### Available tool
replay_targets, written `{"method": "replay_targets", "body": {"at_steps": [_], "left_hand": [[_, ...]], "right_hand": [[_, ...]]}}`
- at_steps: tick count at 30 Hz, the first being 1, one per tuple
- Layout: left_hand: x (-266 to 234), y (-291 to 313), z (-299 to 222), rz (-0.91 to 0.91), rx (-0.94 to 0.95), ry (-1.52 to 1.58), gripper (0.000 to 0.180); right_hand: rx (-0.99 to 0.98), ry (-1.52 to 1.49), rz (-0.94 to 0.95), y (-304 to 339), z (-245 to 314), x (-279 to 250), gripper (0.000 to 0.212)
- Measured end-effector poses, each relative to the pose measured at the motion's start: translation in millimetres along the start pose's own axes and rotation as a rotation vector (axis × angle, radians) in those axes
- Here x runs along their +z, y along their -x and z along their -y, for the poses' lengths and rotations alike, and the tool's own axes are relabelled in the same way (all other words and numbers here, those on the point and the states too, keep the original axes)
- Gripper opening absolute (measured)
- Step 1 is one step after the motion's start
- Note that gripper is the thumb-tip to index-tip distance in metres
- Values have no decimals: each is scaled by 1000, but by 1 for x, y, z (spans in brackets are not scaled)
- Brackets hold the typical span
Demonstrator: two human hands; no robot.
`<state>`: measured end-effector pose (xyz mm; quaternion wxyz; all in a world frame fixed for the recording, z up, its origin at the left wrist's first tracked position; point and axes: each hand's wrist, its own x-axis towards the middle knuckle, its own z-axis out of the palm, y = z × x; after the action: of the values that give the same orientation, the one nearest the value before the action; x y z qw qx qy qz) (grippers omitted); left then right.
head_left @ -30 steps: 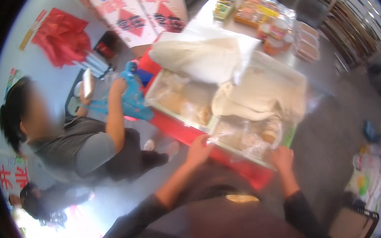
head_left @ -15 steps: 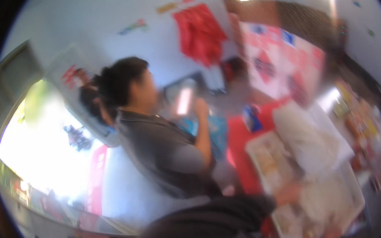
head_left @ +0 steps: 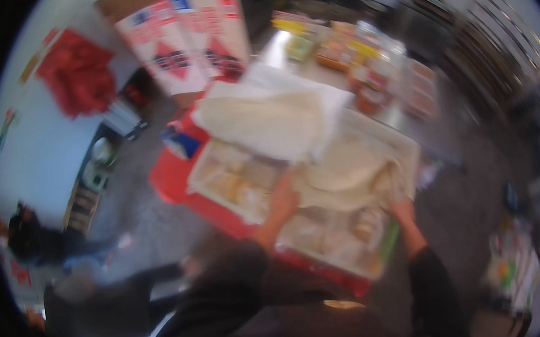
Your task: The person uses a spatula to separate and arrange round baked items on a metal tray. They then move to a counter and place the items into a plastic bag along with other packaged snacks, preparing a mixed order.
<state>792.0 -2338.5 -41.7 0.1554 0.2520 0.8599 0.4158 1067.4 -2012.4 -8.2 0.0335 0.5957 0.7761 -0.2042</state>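
A wide pale tray [head_left: 416,148] stands on a red table, with a cream cloth [head_left: 347,164] spread over part of its inside. My left hand [head_left: 284,199] closes on the cloth's left edge, and my right hand [head_left: 401,206] grips its right edge. Between the hands the cloth's near edge is lifted into folds. Round pale-brown pieces of food [head_left: 366,225] lie in the near part of the tray, blurred, some seemingly in clear wrapping. More yellowish food [head_left: 229,186] shows at the tray's left end. A second cream cloth [head_left: 259,121] lies bunched over the far left part.
The red table top [head_left: 173,178] shows at the left, bearing a small blue packet [head_left: 181,143]. White sheeting [head_left: 274,80] lies behind the tray. Jars [head_left: 373,87] and packages crowd a surface beyond. A co-worker in dark clothes [head_left: 108,307] is close at the lower left. A metal rack [head_left: 480,51] stands far right.
My view has swung right and down to the tray. Both hands now hold the cream cloth, its near edge raised. The co-worker has shifted to the lower left of the view.
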Motion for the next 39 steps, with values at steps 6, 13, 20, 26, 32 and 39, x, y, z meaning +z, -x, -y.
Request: {"method": "replay_targets", "body": {"at_steps": [6,13,20,26,32,39], "left_hand": [[-26,23,-26,-53,113,-330,88],[-16,4,-36,-162,162,-368,70],[-1,-32,-52,-136,119,-199,53],[-28,1,-30,-144,166,-21,46],[-42,16,-19,27,88,85,24],[-70,20,-5,68,153,-42,31]], "right_hand": [[58,-293,-115,55,58,-37,43],[-148,-168,-177,-21,67,31,53],[-19,-178,-123,-84,45,70,60],[-464,-552,-204,-36,16,-31,49],[-437,-219,-290,30,-87,-116,51],[-463,11,-230,52,-83,-91,61]]}}
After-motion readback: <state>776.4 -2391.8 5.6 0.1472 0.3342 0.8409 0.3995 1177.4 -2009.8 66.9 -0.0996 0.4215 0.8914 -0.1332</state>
